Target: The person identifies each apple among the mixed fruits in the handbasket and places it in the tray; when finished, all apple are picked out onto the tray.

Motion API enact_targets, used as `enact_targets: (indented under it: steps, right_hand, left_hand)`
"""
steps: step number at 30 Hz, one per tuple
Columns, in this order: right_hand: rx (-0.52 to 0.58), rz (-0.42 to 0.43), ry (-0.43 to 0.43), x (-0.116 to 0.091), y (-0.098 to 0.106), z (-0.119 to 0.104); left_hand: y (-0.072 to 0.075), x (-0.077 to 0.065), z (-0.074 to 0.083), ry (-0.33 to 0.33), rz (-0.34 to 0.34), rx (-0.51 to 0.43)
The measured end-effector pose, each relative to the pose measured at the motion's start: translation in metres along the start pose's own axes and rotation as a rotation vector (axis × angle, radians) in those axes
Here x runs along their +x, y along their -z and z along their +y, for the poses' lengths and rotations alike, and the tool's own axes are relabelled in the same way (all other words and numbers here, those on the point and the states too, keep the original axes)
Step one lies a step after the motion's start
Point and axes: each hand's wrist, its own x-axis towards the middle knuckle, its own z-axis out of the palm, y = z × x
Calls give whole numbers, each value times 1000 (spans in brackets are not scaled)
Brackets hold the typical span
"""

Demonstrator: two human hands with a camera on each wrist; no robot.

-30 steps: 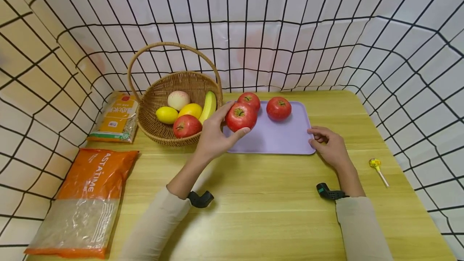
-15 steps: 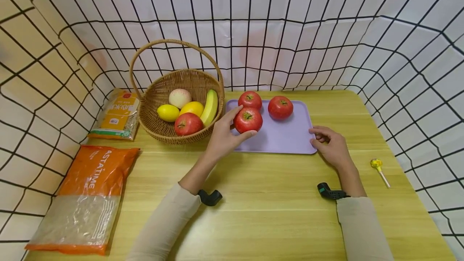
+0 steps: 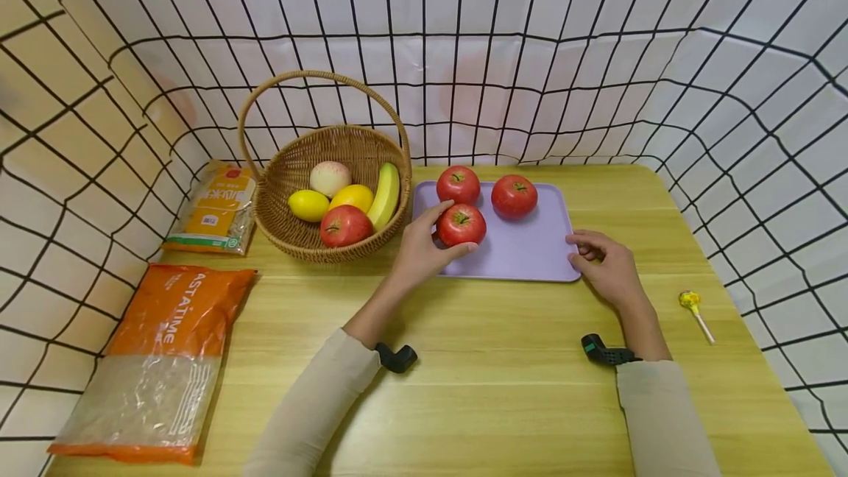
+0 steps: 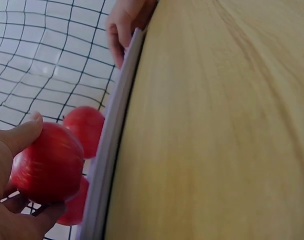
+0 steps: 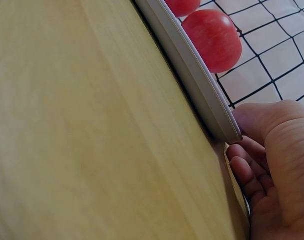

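My left hand point(image 3: 419, 250) grips a red apple point(image 3: 461, 225) between thumb and fingers, over the left part of a lilac tray point(image 3: 523, 263). In the left wrist view the thumb lies along one side of this apple point(image 4: 49, 162), with fingertips curled under it; whether it touches the tray is unclear. Two more red apples sit on the tray, one at the back left point(image 3: 458, 185) and one further right point(image 3: 514, 196). At the tray's front right corner my right hand point(image 3: 608, 269) pinches the rim, its thumb point(image 5: 257, 117) at the edge and fingers curled below.
Left of the tray stands a wicker basket point(image 3: 285, 238) with a tall handle, holding a red apple point(image 3: 346, 226), a banana point(image 3: 385, 197), yellow fruits and a peach point(image 3: 330, 179). Two packaged bags lie further left, one large point(image 3: 159, 359). A lollipop point(image 3: 690, 302) lies at right.
My left hand has carried its apple to the right and slightly lower, away from the basket and further over the tray. The right hand stays at the tray corner.
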Motion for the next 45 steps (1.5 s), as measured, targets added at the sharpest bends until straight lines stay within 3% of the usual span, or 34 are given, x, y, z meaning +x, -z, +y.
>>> enact_targets:
  steps: [12,23,34,39,45]
  right_hand:
    - [-1,-7,7,-1,2,-6]
    - [3,-5,12,-2,0,-5]
    - [1,1,13,-3,1,-2]
    - [0,0,9,-3,1,-2]
    - [2,-1,16,-2,1,-2]
  left_hand:
    - [-7,-1,-9,68,-40,28]
    - [-5,-4,-8,70,-60,30]
    - [19,-16,5,30,-86,23]
    - [36,-24,20,-20,-95,6]
    - [59,-33,34,-89,-61,-16]
